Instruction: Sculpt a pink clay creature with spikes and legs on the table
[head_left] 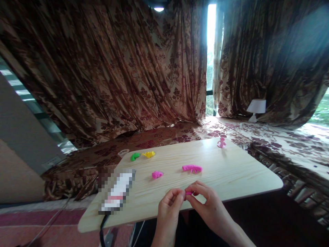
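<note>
Over the near edge of the table, my left hand [169, 207] and my right hand [212, 207] meet at their fingertips. A small strip of bright pink modelling clay [189, 193] shows between them. My right thumb and forefinger pinch this strip, and my closed left fingertips are at its left end. Just beyond my hands lies a longer pink clay piece [192, 168] with small prongs along its lower side. To its left sits a pink clay lump [157, 175].
On the pale wooden table [239, 171] lie green clay [134, 156] and yellow clay [149, 154] at the back left. A pink figure [221, 142] stands at the back right. A blurred-out device [119, 190] with a black cable rests at the left. Behind are curtains and a lamp [256, 107].
</note>
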Tool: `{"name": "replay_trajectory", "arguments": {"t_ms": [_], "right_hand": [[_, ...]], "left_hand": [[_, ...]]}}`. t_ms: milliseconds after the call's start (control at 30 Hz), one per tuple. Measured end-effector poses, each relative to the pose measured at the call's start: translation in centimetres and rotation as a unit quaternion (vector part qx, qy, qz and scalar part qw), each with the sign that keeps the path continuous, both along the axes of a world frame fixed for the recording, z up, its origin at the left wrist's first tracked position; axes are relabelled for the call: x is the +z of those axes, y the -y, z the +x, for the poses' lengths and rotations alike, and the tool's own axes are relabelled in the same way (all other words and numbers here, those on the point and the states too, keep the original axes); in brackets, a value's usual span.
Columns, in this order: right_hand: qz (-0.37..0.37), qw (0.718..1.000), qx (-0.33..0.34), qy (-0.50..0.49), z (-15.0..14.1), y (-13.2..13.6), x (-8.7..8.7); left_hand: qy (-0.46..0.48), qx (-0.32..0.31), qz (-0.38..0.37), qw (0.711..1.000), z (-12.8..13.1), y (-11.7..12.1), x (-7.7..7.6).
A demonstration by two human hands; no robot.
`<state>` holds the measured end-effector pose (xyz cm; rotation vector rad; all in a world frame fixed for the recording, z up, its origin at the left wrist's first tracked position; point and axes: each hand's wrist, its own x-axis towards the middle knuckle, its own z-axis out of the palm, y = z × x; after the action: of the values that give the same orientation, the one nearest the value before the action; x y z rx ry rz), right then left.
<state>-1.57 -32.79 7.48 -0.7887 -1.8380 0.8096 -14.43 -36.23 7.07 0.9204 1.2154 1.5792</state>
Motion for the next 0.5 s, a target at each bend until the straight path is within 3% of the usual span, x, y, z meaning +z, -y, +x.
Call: {"name": "replay_trajectory", "arguments": {"t_ms": [500], "right_hand": [[0.000,1.000,0.007,0.003,0.18,-0.11,-0.07]], "left_hand": [[-0.041,-0.011,0.001,0.999,-0.23,0.18,-0.16]]}}
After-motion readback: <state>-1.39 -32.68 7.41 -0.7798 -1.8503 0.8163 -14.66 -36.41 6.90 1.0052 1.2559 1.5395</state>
